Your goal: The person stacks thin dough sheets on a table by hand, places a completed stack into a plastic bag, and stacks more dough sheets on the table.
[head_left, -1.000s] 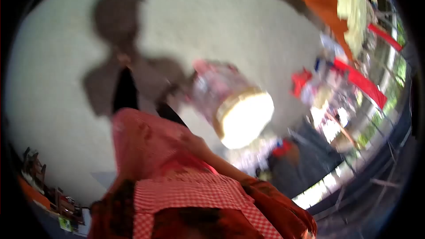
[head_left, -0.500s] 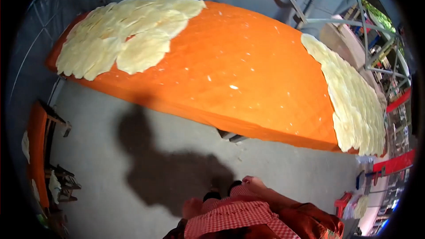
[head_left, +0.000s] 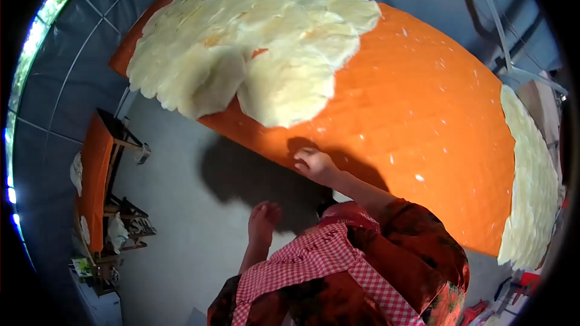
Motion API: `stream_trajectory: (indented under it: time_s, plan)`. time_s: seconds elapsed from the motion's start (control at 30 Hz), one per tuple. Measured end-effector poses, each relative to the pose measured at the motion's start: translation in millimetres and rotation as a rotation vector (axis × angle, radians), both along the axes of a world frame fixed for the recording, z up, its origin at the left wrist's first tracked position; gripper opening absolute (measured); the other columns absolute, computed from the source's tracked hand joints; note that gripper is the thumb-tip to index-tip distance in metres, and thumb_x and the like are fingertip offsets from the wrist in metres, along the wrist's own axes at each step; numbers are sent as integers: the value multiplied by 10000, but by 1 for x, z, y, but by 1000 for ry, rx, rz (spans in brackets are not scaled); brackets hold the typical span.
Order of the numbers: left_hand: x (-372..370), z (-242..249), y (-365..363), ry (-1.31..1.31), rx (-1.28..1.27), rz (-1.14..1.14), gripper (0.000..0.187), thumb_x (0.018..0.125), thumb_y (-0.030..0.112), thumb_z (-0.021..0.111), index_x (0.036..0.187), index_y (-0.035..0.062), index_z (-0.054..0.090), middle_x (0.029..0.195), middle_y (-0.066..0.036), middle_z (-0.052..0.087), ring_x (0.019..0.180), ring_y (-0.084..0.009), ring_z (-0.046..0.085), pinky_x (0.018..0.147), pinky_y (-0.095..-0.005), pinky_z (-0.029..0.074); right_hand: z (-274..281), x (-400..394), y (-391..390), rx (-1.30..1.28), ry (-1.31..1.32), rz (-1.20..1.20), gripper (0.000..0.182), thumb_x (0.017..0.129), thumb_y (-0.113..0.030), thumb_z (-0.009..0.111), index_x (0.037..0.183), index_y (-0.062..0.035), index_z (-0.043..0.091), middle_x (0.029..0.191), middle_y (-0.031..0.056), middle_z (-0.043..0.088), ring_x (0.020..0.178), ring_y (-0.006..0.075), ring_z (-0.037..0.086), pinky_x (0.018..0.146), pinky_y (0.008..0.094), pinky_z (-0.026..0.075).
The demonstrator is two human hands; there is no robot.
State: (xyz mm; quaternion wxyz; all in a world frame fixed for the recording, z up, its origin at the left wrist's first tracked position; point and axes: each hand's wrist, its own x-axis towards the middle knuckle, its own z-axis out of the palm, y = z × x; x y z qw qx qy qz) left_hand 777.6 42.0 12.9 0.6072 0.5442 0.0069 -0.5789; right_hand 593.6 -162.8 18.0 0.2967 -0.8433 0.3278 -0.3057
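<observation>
My right hand (head_left: 315, 165) hovers at the near edge of a large table covered with an orange cloth (head_left: 417, 102). Its fingers are loosely bent and hold nothing I can see. Lower and to the left, my left hand (head_left: 264, 220) hangs over the grey floor, slightly smeared, fingers relaxed and no object visible in them. Thin pale round sheets, like flat dough rounds (head_left: 287, 84), overlap across the left part of the cloth, just beyond my right hand. More pale rounds (head_left: 531, 187) cover the cloth's far right end. Small white flakes dot the orange between them.
A smaller orange-covered table (head_left: 95, 181) on wooden legs stands at the left, with white pieces on it. Dark sheeting (head_left: 66, 72) on a frame walls the back and left. Grey floor (head_left: 169, 253) lies between the tables. Red items (head_left: 474, 312) sit at lower right.
My view has turned left and come nearer the large table. My right hand has risen to its edge, and my left hand has come up from beside the apron.
</observation>
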Motion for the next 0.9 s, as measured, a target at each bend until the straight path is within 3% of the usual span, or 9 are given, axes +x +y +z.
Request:
stream_trajectory:
  time_s: [0.1,0.27,0.43,0.5,0.57,0.63,0.73,0.83,0.9]
  plan:
    - [53,14,-50,-51,-47,17,190,961,161,468,1098,39,517,1001,-140,626,873,-248,623,753,-378,526,17,90,-64,-12,-47,81,196,805,-189,614,909,-26,589,944,155,620,906,357,592,774,432,487]
    - [129,3,-96,15,-17,106,214,965,202,469,1091,36,518,1024,-125,622,914,-230,607,788,-369,509,20,224,-138,369,-37,258,202,850,-178,635,965,-12,621,873,144,657,781,272,636,746,351,505]
    - [246,-43,-152,94,-146,-71,212,944,238,512,1088,86,544,1013,-103,633,926,-242,605,790,-377,499,-2,356,-241,1036,-275,-72,226,832,-168,648,958,19,635,848,163,666,776,240,642,700,361,505]
    - [320,-87,-176,120,-290,-257,220,941,251,512,1085,88,549,1024,-98,632,941,-241,598,796,-381,494,-14,410,-274,636,-171,-249,237,818,-194,664,925,17,653,817,148,673,766,243,647,690,355,510]
    - [355,-62,-200,151,-223,-125,236,944,270,501,1091,91,549,1034,-88,631,951,-237,596,819,-379,485,-78,467,-312,279,68,-476,272,794,-229,687,860,34,668,756,144,671,738,251,653,666,350,514]
    - [393,-27,-229,153,-152,-11,253,947,289,490,1096,94,550,1043,-79,629,961,-232,594,842,-377,476,-40,496,-308,778,-45,-723,258,784,-190,695,828,63,664,714,164,657,721,259,650,618,375,507]
    - [439,-28,-255,204,-73,-19,218,955,211,486,1139,97,517,1051,-76,604,961,-226,590,831,-376,495,-25,523,-306,908,-607,-733,248,770,-158,706,807,82,653,724,152,653,694,267,643,568,394,497]
    - [460,-56,-269,253,-122,-117,279,961,246,482,1197,98,490,1125,-74,585,1025,-226,573,861,-370,486,-57,533,-338,1109,-405,-699,242,752,-122,716,849,86,643,770,133,646,689,256,630,542,376,486]
    - [462,-48,-280,295,-128,-156,316,947,257,504,1221,103,472,1168,-70,567,1075,-218,550,882,-381,474,-23,524,-334,1020,-393,-534,238,754,-134,705,858,69,636,798,118,638,667,229,613,519,353,466]
